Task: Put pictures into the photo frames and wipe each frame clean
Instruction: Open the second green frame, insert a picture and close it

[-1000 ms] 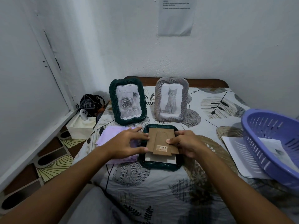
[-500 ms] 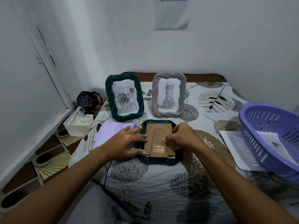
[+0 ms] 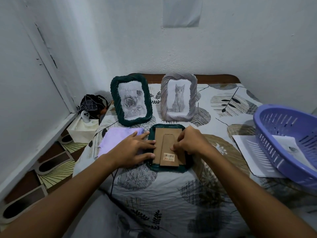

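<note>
Item one: a dark green frame (image 3: pixel 167 167), face down on the patterned bedsheet (image 3: pixel 171 200), near the middle of the bed. We note its brown cardboard backing board (image 3: pixel 161 134) seated inside the rim, with a folded stand strip (image 3: pixel 169 152) lying flat along it and a barcode sticker (image 3: pixel 169 156) near the strip's lower end.

Our left hand (image 3: pixel 132 150) lies at the frame's left edge, fingers straight and spread moderately wide, the fingertips (image 3: pixel 152 143) touching the backing board's left border; the palm rests partly over a lilac cloth (image 3: pixel 120 136). Our right hand (image 3: pixel 190 143) sits on the board's right half, fingers curled downward, their tips pressing the board just right of the strip. Whether they pinch a tab there we cannot tell.

Item two: a green frame with a rose picture (image 3: pixel 131 100), upright, behind and left of the flat frame.

Item three: a grey frame with a cat picture (image 3: pixel 178 97), upright, beside item two, close to the wall.

Item four: the lilac cloth, folded, just left of the flat frame.

Item five: a purple plastic basket (image 3: pixel 281 140) at the right edge of the bed, holding a printed sheet, and resting over loose white papers (image 3: pixel 248 152).

Item six: a dark pouch (image 3: pixel 91 104) and a white box (image 3: pixel 82 127) on the floor by the corner.

Item seven: a paper notice (image 3: pixel 181 12) on the wall.
</note>
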{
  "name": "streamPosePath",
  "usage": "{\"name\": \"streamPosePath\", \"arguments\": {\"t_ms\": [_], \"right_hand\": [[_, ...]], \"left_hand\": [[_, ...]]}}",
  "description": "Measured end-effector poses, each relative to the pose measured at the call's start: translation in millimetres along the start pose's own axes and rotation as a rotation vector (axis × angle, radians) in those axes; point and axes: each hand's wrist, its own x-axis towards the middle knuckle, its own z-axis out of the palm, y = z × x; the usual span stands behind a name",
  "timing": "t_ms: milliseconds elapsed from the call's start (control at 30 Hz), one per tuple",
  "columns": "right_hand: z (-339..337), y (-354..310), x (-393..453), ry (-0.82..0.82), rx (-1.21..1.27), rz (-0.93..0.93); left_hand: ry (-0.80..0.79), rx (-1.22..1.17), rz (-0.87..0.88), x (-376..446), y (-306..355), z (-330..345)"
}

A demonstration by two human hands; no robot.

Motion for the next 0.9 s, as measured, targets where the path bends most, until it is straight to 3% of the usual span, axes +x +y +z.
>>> {"name": "streamPosePath", "arguments": {"t_ms": [267, 400, 533, 733, 900], "right_hand": [[-0.7, 7.2, -0.9, 0.001, 0.052, -0.054], [-4.1, 15.1, 0.8, 0.081, 0.251, -0.05], [-5.8, 29.5, 2.3, 0.219, 0.383, 0.001], [-0.6, 48.5, 1.0, 0.141, 0.599, 0.054], [-10.1, 55.7, 1.2, 0.106, 0.62, 0.046]], "left_hand": [[-0.014, -0.05, -0.034, -0.5, 5.0, -4.6], [0.208, -0.216, -0.129, 5.7, 24.0, -10.4], [0.413, -0.538, -0.361, 19.8, 47.2, -9.8], [0.5, -0.619, -0.584, 35.0, 56.8, 1.8], [0.543, -0.738, -0.64, 40.8, 49.2, 4.7]]}}
